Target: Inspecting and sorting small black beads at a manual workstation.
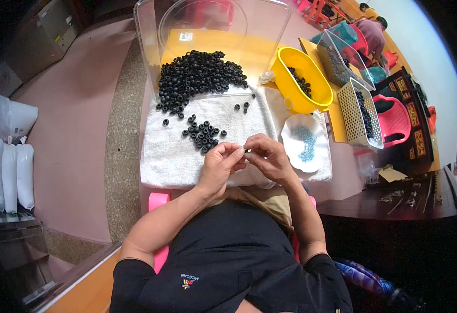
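My left hand [221,165] and my right hand [271,159] meet fingertip to fingertip above the near part of a white towel [259,117]. Both are closed in a pinch on a small black piece [247,151], mostly hidden by the fingers. Just beyond my left hand lies a loose cluster of small black ring-shaped parts [203,134]. A larger heap of the same black parts [199,78] spills from a clear plastic box [275,39] at the far side. Right of my right hand, a white scalloped plate [290,136] holds many tiny light-blue pieces [306,143].
A yellow tub [300,106] with black parts stands at the back right. Beyond it are a white perforated basket [352,122], another clear box [338,68] and a pink chair [394,117]. Another person [370,34] bends over at the far right. White sacks [10,175] stand at left.
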`<action>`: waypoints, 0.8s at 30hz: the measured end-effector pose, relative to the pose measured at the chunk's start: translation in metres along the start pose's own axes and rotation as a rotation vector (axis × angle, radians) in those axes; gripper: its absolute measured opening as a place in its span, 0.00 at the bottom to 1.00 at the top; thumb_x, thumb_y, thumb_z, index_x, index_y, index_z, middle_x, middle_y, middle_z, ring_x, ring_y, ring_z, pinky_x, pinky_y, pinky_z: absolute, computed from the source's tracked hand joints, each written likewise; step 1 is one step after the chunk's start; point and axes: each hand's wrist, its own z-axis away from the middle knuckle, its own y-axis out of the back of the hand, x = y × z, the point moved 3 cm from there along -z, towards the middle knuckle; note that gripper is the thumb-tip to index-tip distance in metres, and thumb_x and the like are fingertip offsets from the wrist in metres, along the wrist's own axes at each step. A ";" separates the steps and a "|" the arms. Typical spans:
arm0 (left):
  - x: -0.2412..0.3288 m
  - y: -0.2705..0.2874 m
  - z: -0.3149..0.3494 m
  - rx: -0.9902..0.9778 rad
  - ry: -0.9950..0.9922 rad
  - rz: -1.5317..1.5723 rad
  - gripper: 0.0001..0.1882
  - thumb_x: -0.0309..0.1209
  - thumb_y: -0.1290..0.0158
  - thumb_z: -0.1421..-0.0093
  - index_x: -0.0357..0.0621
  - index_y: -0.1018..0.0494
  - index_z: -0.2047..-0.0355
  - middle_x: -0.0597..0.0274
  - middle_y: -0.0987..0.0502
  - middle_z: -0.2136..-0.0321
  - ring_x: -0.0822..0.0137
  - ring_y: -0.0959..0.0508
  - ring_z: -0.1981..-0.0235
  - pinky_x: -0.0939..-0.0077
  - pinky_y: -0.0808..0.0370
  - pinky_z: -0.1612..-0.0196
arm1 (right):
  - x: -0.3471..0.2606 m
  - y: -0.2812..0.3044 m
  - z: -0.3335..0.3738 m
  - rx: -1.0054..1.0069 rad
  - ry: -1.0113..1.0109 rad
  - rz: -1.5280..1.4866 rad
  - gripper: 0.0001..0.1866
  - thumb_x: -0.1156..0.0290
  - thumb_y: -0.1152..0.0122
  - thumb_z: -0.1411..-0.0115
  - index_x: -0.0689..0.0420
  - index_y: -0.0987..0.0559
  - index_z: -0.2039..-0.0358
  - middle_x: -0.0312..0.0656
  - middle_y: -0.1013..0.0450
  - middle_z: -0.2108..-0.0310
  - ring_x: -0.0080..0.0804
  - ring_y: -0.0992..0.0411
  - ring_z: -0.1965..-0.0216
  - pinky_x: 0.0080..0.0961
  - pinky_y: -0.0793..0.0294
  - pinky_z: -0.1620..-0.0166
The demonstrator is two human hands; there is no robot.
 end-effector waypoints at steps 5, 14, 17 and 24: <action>0.005 -0.005 0.004 0.006 0.027 -0.002 0.05 0.28 0.44 0.38 0.42 0.27 0.63 0.64 0.23 0.69 0.72 0.21 0.70 0.78 0.22 0.63 | 0.007 -0.001 0.004 0.001 -0.031 -0.109 0.07 0.80 0.36 0.45 0.63 0.23 0.64 0.38 0.27 0.65 0.19 0.30 0.68 0.16 0.31 0.66; 0.008 -0.008 0.005 -0.047 0.108 0.052 0.04 0.27 0.43 0.39 0.43 0.27 0.65 0.66 0.24 0.69 0.74 0.23 0.68 0.79 0.22 0.61 | 0.007 0.001 0.009 -0.025 -0.045 -0.088 0.07 0.82 0.37 0.44 0.64 0.23 0.64 0.38 0.28 0.63 0.19 0.29 0.67 0.15 0.29 0.65; 0.008 -0.004 0.003 -0.028 0.032 0.058 0.05 0.28 0.44 0.39 0.44 0.28 0.64 0.65 0.24 0.69 0.74 0.22 0.69 0.77 0.22 0.62 | 0.000 -0.004 0.008 0.000 -0.010 -0.054 0.09 0.80 0.36 0.44 0.63 0.23 0.62 0.38 0.28 0.64 0.19 0.29 0.70 0.16 0.30 0.68; 0.008 -0.007 0.001 0.002 0.044 0.010 0.07 0.27 0.44 0.38 0.41 0.28 0.61 0.64 0.24 0.68 0.73 0.23 0.67 0.76 0.21 0.60 | 0.001 0.048 0.024 0.171 0.093 0.299 0.13 0.85 0.36 0.50 0.62 0.22 0.62 0.43 0.25 0.62 0.25 0.26 0.71 0.19 0.29 0.68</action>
